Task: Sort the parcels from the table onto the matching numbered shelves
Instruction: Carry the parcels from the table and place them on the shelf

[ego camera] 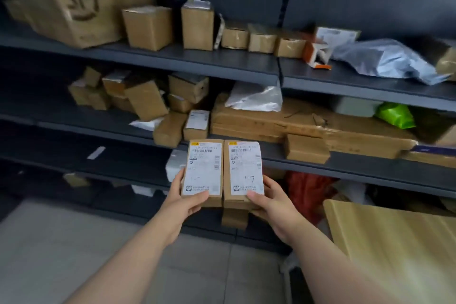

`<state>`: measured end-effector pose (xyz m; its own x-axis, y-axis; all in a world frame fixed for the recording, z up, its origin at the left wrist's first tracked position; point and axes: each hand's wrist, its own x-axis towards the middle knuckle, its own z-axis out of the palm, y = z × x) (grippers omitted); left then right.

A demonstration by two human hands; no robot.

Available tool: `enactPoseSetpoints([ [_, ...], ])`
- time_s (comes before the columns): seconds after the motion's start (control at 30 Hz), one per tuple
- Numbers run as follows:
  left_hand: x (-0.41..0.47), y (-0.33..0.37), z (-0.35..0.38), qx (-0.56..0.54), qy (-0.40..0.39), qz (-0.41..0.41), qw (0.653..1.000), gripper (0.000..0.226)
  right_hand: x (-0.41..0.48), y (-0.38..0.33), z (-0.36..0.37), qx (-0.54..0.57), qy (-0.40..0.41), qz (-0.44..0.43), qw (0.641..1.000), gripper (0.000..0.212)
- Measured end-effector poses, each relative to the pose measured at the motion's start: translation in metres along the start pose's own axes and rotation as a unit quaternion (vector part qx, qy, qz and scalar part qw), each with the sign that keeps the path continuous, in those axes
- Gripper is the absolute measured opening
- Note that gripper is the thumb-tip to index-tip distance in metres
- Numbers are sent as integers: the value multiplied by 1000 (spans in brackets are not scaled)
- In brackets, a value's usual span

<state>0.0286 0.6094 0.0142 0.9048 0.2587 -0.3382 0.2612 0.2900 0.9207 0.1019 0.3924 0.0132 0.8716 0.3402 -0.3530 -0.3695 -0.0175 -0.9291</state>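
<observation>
**Q:** Why were the parcels held side by side, labels up?
**A:** Probably to read the shelf codes. The right parcel (244, 168) bore a handwritten "1-7"; the left parcel (203, 168) had a mark too faint to read.
**Q:** And the grips?
**A:** The left hand (187, 201) pinched the left parcel's near end, thumb on top; the right hand (274, 205) did likewise. Both parcels hung before the middle shelf (345, 163), off the desk (394, 242).
**Q:** The count?
**A:** Two labelled parcels, plus a third brown box (234, 219) half hidden beneath

The left parcel (203, 173) and right parcel (244, 173) — slim brown cartons, white labels facing up — are held lengthwise, side by side and touching, just before the shelf (357, 165) edge; the right one is hand-marked "1-7".
</observation>
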Motion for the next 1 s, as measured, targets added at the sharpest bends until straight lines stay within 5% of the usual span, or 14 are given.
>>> enactPoseSetpoints([
  [0.33, -41, 52, -261, -4, 195, 81, 977, 98, 79, -6, 289, -24, -220, 23, 975, 69],
  [0.43, -59, 59, -309, -18, 255, 97, 962, 85, 85, -9, 354, -48, -276, 25, 960, 65],
  [0.67, -85, 56, -392, -82, 391, 115, 909, 88, 104, -10, 478, -87, -403, 41, 910, 50],
  [1.0, -74, 86, -456, -151, 517, 145, 830, 95, 160, -33, 608, -150, -530, 56, 833, 64],
])
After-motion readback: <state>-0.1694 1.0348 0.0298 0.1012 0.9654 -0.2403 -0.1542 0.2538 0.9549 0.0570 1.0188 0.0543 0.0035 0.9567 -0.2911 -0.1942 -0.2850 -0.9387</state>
